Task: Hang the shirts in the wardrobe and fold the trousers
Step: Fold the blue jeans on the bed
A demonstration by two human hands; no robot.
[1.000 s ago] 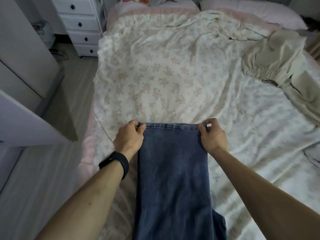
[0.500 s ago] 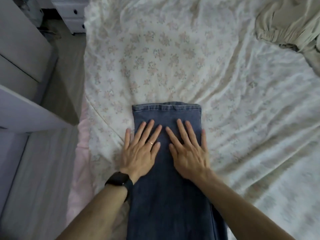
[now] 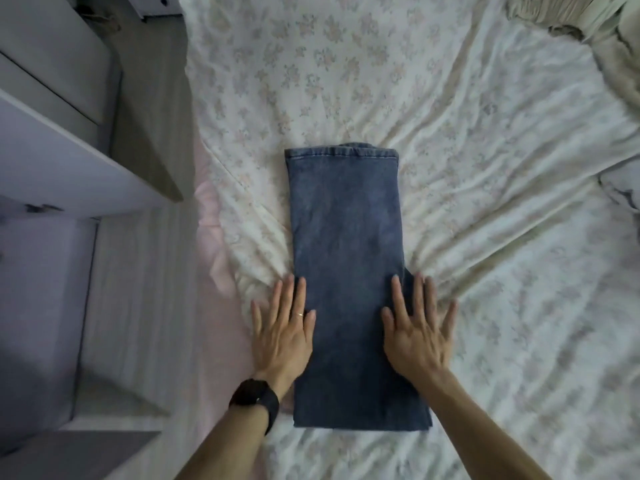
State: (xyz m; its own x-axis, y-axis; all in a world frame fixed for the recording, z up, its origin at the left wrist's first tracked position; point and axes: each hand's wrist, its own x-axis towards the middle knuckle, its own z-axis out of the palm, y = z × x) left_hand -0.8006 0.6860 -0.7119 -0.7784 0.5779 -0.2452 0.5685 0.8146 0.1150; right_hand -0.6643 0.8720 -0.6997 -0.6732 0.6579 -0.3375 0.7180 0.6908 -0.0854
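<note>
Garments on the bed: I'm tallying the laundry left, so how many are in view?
2: folded blue jeans lying flat in the middle, and a crumpled beige garment at the top right. A pale cloth at the right edge may be a third, but it is cut off.

There is one pair of folded blue denim trousers (image 3: pixel 346 254). It lies on one cream bedsheet printed with small flowers (image 3: pixel 381 81), and one strip of pale pink mattress edge (image 3: pixel 207 220) shows beside that sheet.

Two bare hands are in view, the left hand (image 3: pixel 282 336) and the right hand (image 3: pixel 417 336). The left arm carries one black wristband (image 3: pixel 254 400) and one thin ring (image 3: pixel 300 314).

Two other pieces of cloth show: one crumpled beige garment (image 3: pixel 588 26) and one pale grey-white bundle (image 3: pixel 623 188). One dark round knob (image 3: pixel 162 0) shows on the white drawer front.
</note>
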